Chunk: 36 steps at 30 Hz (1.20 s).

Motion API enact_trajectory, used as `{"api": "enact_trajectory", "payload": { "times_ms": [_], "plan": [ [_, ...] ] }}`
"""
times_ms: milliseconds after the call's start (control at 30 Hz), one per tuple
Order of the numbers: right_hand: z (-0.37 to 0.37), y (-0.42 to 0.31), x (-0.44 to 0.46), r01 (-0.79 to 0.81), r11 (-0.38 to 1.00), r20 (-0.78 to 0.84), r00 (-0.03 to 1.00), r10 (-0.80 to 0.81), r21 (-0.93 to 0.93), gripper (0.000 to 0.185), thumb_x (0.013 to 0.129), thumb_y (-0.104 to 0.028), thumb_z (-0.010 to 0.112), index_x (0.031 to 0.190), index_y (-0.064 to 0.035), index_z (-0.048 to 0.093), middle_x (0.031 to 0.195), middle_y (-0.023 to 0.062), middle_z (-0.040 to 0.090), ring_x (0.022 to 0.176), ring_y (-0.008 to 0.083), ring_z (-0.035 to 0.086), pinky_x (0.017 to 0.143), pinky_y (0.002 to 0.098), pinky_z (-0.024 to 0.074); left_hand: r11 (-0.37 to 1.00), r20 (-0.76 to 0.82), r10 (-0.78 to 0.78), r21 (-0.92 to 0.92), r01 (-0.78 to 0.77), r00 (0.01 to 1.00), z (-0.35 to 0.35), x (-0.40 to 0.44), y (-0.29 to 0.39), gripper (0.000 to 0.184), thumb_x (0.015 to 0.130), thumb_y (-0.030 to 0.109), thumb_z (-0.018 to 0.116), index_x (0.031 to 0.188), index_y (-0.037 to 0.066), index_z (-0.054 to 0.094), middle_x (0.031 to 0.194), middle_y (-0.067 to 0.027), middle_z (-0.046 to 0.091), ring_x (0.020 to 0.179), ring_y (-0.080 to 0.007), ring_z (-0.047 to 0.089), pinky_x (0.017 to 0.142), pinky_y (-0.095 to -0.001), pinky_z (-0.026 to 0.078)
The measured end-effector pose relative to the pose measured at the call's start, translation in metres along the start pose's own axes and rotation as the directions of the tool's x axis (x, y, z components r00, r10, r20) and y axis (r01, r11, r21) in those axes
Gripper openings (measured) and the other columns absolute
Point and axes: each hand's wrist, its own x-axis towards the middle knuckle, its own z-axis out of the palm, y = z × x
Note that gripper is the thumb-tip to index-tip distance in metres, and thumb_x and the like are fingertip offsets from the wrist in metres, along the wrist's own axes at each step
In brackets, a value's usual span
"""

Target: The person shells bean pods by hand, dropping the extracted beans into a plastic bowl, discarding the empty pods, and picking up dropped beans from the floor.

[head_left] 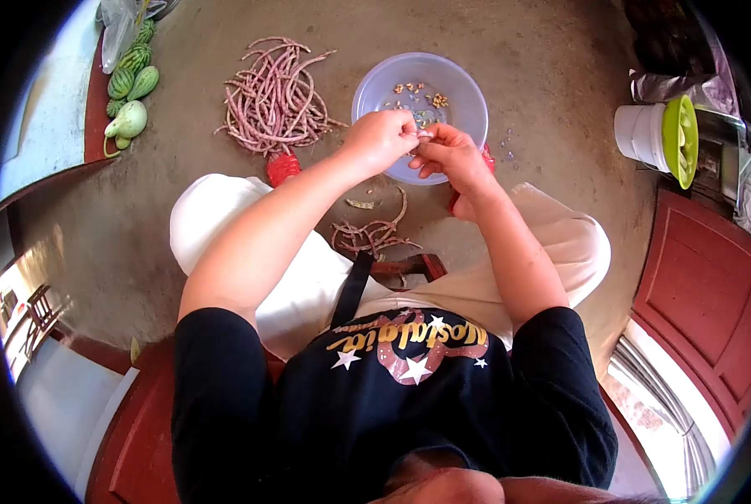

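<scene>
My left hand (379,141) is closed, with its fingertips brought up to those of my right hand (454,162). Between them is a small pinkish bean pod (423,133), mostly covered by the fingers. Both hands are over the near part of a pale purple plastic basin (361,92), whose bottom holds scattered shelled beans (437,100). On the floor to the left lies a tangled heap of long pinkish-purple bean pods (276,99). Closer to me, between my legs, is a small pile of thin pods (371,235).
Small green striped melons (120,82) and a pale gourd (128,120) lie along the left wall. A white bucket (638,134) with a green basin (671,143) stands at right. Part of a low wooden stool (432,267) shows under me. Specks lie right of the purple basin.
</scene>
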Motion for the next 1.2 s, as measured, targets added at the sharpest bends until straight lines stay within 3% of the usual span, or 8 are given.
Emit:
{"api": "enact_trajectory", "payload": {
  "times_ms": [167, 367, 500, 533, 600, 667, 900, 1200],
  "plan": [
    [-0.028, 0.012, 0.019, -0.065, 0.992, 0.053, 0.997, 0.06, 0.108, 0.007, 0.08, -0.005, 0.057, 0.085, -0.0017, 0.053, 0.08, 0.0073, 0.059, 0.061, 0.0136, 0.059, 0.051, 0.0241, 0.0476, 0.993, -0.025, 0.036, 0.111, -0.033, 0.999, -0.002, -0.003, 0.004, 0.016, 0.077, 0.019, 0.058, 0.083, 0.004, 0.057, 0.064, -0.0078, 0.057, 0.058, -0.0167, 0.054, 0.054, -0.0299, 0.042],
    [-0.057, 0.039, 0.039, -0.046, 0.917, -0.113, 0.994, 0.001, -0.396, 0.017, 0.075, -0.004, 0.056, 0.091, -0.0009, 0.055, 0.085, 0.0086, 0.06, 0.065, 0.0159, 0.06, 0.053, 0.0259, 0.0483, 0.976, 0.012, 0.048, 0.213, -0.05, 0.999, -0.02, -0.024, -0.001, 0.014, 0.079, 0.017, 0.057, 0.081, 0.004, 0.056, 0.063, -0.0084, 0.056, 0.056, -0.0166, 0.053, 0.053, -0.03, 0.04],
    [-0.07, 0.079, 0.043, 0.066, 0.073, -0.006, 0.704, -0.71, -0.995, 0.018, 0.073, -0.008, 0.056, 0.089, 0.0011, 0.056, 0.079, 0.0133, 0.061, 0.058, 0.0231, 0.06, 0.053, 0.0327, 0.0478, 0.924, 0.36, -0.223, 0.373, 0.079, 0.906, -0.007, -0.062, -0.001, 0.021, 0.077, 0.018, 0.059, 0.093, 0.005, 0.055, 0.071, -0.0118, 0.061, 0.07, -0.0264, 0.061, 0.061, -0.0364, 0.045],
    [-0.066, 0.084, 0.043, 0.065, 0.072, -0.005, 0.713, -0.701, -0.995, 0.018, 0.073, -0.008, 0.056, 0.089, 0.0011, 0.056, 0.079, 0.0133, 0.061, 0.058, 0.0231, 0.06, 0.053, 0.0327, 0.0478, 0.933, 0.442, -0.234, 0.352, 0.073, 0.866, 0.004, -0.074, -0.016, 0.03, 0.076, 0.019, 0.06, 0.101, 0.004, 0.053, 0.083, -0.0147, 0.061, 0.077, -0.0291, 0.06, 0.067, -0.0381, 0.046],
    [-0.05, 0.094, 0.037, 0.214, 0.447, 0.025, 0.92, -0.392, -0.869, 0.012, 0.075, -0.011, 0.053, 0.082, -0.0017, 0.058, 0.067, 0.012, 0.061, 0.057, 0.0233, 0.06, 0.053, 0.0337, 0.0473, 0.886, 0.495, -0.266, 0.463, 0.008, 0.827, 0.015, -0.097, -0.024, 0.053, 0.074, 0.02, 0.061, 0.12, 0.002, 0.043, 0.118, -0.0207, 0.05, 0.095, -0.0341, 0.056, 0.083, -0.0387, 0.045],
    [-0.046, 0.124, 0.03, -0.223, 0.769, 0.064, 0.944, 0.323, -0.599, 0.012, 0.075, -0.015, 0.053, 0.074, -0.0039, 0.059, 0.062, 0.0129, 0.06, 0.054, 0.0241, 0.059, 0.055, 0.0347, 0.0476, 0.885, 0.461, -0.243, 0.465, 0.0, 0.853, -0.004, -0.1, 0.002, 0.052, 0.074, 0.019, 0.063, 0.12, 0.004, 0.044, 0.125, -0.0192, 0.043, 0.102, -0.0342, 0.052, 0.084, -0.0388, 0.044],
    [-0.075, 0.298, 0.041, 0.222, -0.056, 0.201, 0.944, 0.26, -0.973, 0.013, 0.075, -0.016, 0.051, 0.082, -0.0072, 0.058, 0.077, 0.0143, 0.062, 0.07, 0.0314, 0.062, 0.059, 0.0419, 0.0497, 0.902, 0.033, 0.039, 0.43, -0.05, 0.999, -0.08, -0.084, 0.038, 0.049, 0.067, 0.017, 0.067, 0.111, 0.003, 0.049, 0.1, -0.0115, 0.055, 0.088, -0.0278, 0.056, 0.075, -0.0382, 0.044],
    [-0.071, 0.326, 0.03, 0.618, -0.059, 0.553, 0.739, 0.386, -0.784, 0.013, 0.075, -0.014, 0.05, 0.081, -0.0061, 0.057, 0.073, 0.0116, 0.061, 0.067, 0.0285, 0.062, 0.058, 0.0406, 0.0502, 0.9, 0.027, -0.002, 0.436, -0.01, 1.0, -0.081, -0.06, 0.04, 0.047, 0.066, 0.016, 0.068, 0.107, 0.003, 0.051, 0.095, -0.0091, 0.056, 0.083, -0.0258, 0.055, 0.073, -0.0367, 0.043]
  ]
}}
